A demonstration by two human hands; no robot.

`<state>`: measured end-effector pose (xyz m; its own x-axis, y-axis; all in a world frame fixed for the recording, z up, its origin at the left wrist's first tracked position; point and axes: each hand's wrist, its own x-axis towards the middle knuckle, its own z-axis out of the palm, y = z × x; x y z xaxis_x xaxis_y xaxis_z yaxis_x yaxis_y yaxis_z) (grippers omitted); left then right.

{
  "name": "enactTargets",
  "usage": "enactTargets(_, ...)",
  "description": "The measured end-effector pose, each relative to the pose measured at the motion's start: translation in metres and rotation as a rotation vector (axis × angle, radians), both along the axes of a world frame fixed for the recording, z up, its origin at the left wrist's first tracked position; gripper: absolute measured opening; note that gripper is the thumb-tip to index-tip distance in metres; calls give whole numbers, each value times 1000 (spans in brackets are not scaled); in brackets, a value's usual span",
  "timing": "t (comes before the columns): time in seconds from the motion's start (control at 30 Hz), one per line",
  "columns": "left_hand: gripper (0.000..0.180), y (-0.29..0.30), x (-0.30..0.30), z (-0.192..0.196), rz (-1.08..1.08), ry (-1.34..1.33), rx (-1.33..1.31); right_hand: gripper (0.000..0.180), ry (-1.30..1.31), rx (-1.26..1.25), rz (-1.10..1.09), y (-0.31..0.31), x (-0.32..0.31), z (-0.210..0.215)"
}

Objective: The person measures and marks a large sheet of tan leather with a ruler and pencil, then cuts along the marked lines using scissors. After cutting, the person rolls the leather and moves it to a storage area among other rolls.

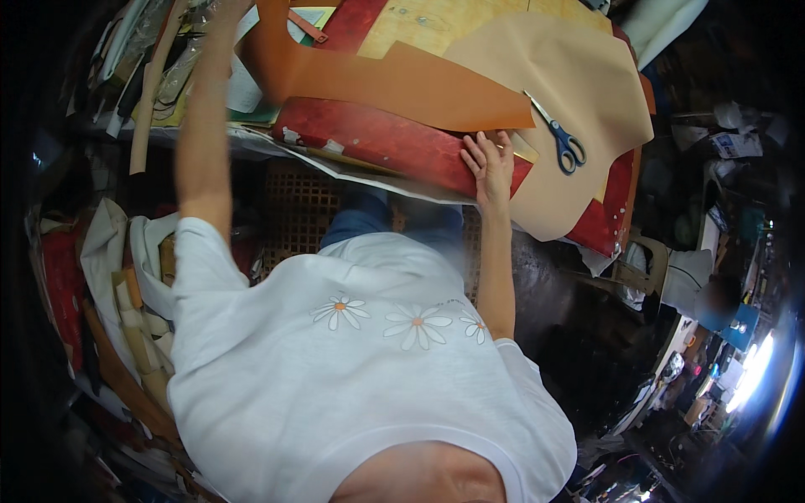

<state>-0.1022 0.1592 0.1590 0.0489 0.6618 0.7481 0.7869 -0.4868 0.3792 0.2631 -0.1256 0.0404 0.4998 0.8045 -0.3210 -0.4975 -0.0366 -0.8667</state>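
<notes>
A long strip of orange-brown leather lies across the worktable, its left end bent upward and blurred. My right hand rests at the table's red front border, fingers apart, fingertips at the leather's lower right edge. Beneath that strip spreads a large pale tan sheet of leather. Scissors with dark blue handles lie on the tan sheet, right of my right hand. My left arm stretches to the far left; the left hand is smeared and mostly cut off by the top edge, so its fingers are hidden.
At the table's left lie rolled strips and plastic-wrapped material, with a small reddish-brown strap nearby. Leather and fabric rolls stand low on my left. A chair is at the right, and a brown lattice surface shows under the table.
</notes>
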Motion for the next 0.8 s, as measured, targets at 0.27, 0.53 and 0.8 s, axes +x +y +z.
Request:
enactTargets(0.27, 40, -150, 306, -100, -788, -37, 68, 63, -20, -24, -153, 7, 55, -5)
enactTargets(0.53, 42, -189, 276, -113, -837, 405, -141, 69, -362, -231, 45, 8, 100, -3)
enactTargets(0.8, 64, -61, 40, -126, -128, -155, -680, 57, -650, -268, -45, 44, 135, -22)
